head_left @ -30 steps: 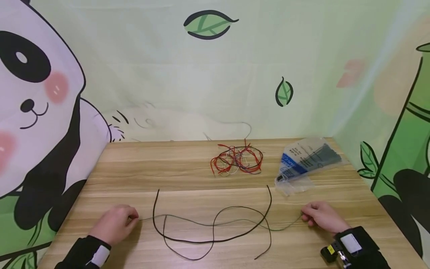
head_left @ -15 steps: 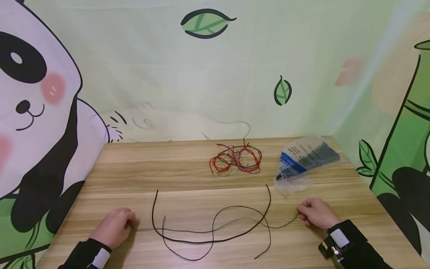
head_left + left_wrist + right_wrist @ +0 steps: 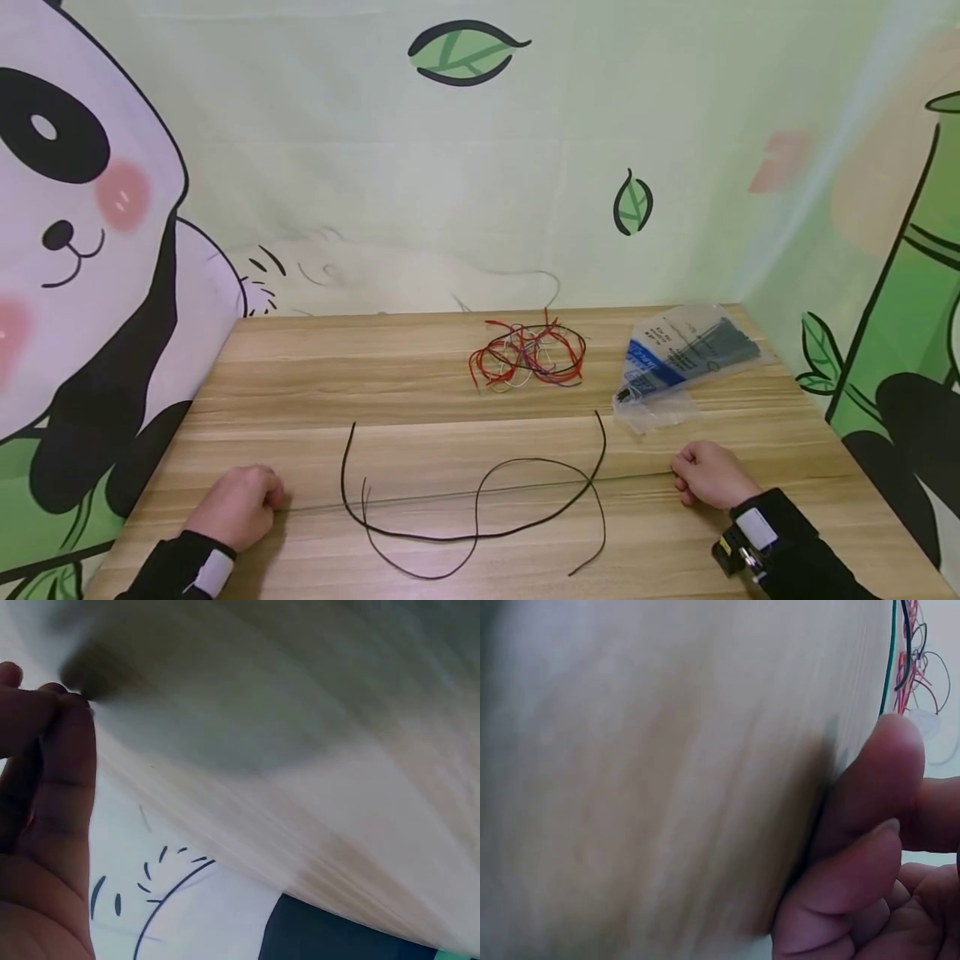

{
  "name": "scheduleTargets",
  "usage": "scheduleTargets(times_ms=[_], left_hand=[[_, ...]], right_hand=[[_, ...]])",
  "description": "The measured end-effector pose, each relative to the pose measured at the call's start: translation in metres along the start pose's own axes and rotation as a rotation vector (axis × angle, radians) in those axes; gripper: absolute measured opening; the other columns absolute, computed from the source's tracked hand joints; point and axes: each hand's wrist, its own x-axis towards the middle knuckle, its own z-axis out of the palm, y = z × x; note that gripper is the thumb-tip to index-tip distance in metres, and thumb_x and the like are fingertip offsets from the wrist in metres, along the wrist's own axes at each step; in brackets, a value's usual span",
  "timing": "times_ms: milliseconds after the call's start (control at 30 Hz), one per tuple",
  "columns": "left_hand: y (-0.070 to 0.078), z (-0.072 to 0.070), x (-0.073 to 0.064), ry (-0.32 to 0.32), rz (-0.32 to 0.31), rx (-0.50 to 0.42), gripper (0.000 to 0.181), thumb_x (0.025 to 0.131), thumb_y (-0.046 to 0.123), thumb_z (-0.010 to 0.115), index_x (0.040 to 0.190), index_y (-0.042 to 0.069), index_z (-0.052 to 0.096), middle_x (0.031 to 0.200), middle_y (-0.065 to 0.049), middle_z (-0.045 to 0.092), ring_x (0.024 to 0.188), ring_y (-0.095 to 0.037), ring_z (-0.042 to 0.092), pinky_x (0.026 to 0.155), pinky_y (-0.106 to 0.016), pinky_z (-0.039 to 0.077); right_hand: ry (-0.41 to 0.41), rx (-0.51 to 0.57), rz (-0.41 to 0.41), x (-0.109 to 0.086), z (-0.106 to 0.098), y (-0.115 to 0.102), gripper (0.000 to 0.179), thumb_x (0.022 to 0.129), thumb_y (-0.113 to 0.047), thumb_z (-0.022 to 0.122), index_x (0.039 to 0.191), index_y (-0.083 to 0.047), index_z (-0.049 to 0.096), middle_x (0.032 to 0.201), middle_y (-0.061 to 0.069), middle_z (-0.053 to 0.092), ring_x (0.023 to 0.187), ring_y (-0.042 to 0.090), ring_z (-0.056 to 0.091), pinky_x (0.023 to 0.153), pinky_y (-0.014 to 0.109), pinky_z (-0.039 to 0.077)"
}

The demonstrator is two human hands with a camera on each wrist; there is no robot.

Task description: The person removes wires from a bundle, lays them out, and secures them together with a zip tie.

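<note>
A thin green wire (image 3: 420,497) runs nearly straight across the table between both hands. My left hand (image 3: 236,507) pinches its left end, and my right hand (image 3: 712,477) pinches its right end between thumb and forefinger. In the right wrist view the green wire (image 3: 889,660) leads away from the fingertips. The left wrist view shows the left hand (image 3: 56,802) with its fingertips together; the wire itself does not show there. Between the hands lie a thicker black wire (image 3: 450,539) in a wide U and a thin dark wire (image 3: 528,459) in an S-curve, both overlapping the green one.
A tangle of red, black, white and purple wires (image 3: 528,357) lies at the back of the wooden table (image 3: 337,367). Right of it is a clear plastic bag (image 3: 686,360) with a blue-printed label. A printed panda backdrop (image 3: 337,150) stands behind the table.
The green wire has gone from wavy and slack to almost straight. My left hand has moved left and slightly toward the near edge. The right hand has stayed nearly in place.
</note>
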Motion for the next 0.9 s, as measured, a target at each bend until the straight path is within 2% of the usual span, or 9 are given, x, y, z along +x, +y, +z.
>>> scheduleTargets(times_ms=[200, 300, 433, 533, 733, 900], left_hand=[[-0.003, -0.002, 0.0, -0.003, -0.034, -0.004, 0.028, 0.063, -0.013, 0.067, 0.061, 0.014, 0.064, 0.07, 0.001, 0.065, 0.065, -0.014, 0.053, 0.062, -0.035, 0.045], [-0.002, -0.002, 0.001, 0.026, -0.03, 0.026, 0.027, 0.067, -0.012, 0.07, 0.063, 0.014, 0.065, 0.072, 0.0, 0.066, 0.066, -0.015, 0.056, 0.063, -0.037, 0.048], [0.005, 0.002, 0.004, 0.088, 0.031, 0.059, 0.03, 0.069, -0.014, 0.072, 0.065, 0.016, 0.069, 0.075, 0.002, 0.07, 0.069, -0.015, 0.064, 0.067, -0.038, 0.053], [0.012, 0.006, 0.007, 0.108, 0.096, 0.054, 0.032, 0.07, -0.015, 0.071, 0.069, 0.017, 0.073, 0.078, 0.003, 0.073, 0.074, -0.016, 0.069, 0.07, -0.038, 0.056], [0.025, 0.01, 0.01, 0.058, 0.122, 0.021, 0.027, 0.075, -0.012, 0.071, 0.079, 0.015, 0.077, 0.086, 0.0, 0.077, 0.085, -0.02, 0.074, 0.078, -0.04, 0.058], [0.033, 0.009, 0.011, 0.056, 0.163, -0.006, 0.029, 0.079, -0.011, 0.068, 0.09, 0.012, 0.079, 0.099, 0.0, 0.079, 0.096, -0.022, 0.075, 0.086, -0.041, 0.058]], right_hand=[[-0.001, -0.019, -0.004, 0.001, -0.001, -0.002, 0.02, 0.097, -0.009, 0.049, 0.081, -0.001, 0.056, 0.063, 0.002, 0.058, 0.052, 0.013, 0.059, 0.051, 0.025, 0.041], [-0.004, -0.006, 0.003, 0.002, -0.001, -0.002, 0.02, 0.096, -0.01, 0.051, 0.079, -0.002, 0.058, 0.062, 0.001, 0.058, 0.052, 0.014, 0.059, 0.052, 0.025, 0.042], [0.004, -0.01, -0.011, 0.003, 0.0, -0.003, 0.023, 0.094, -0.013, 0.054, 0.073, -0.004, 0.059, 0.059, 0.0, 0.057, 0.05, 0.013, 0.059, 0.052, 0.025, 0.042], [0.006, -0.03, -0.025, 0.003, 0.001, -0.005, 0.025, 0.093, -0.015, 0.056, 0.071, -0.006, 0.06, 0.058, -0.001, 0.057, 0.05, 0.012, 0.059, 0.052, 0.024, 0.041], [-0.03, -0.006, -0.016, 0.002, 0.006, -0.013, 0.024, 0.095, -0.02, 0.057, 0.076, -0.006, 0.06, 0.062, 0.0, 0.058, 0.052, 0.012, 0.06, 0.053, 0.025, 0.042], [-0.026, 0.027, 0.012, 0.0, 0.007, -0.015, 0.027, 0.099, -0.025, 0.056, 0.082, -0.004, 0.06, 0.068, 0.002, 0.059, 0.054, 0.013, 0.06, 0.054, 0.026, 0.045]])
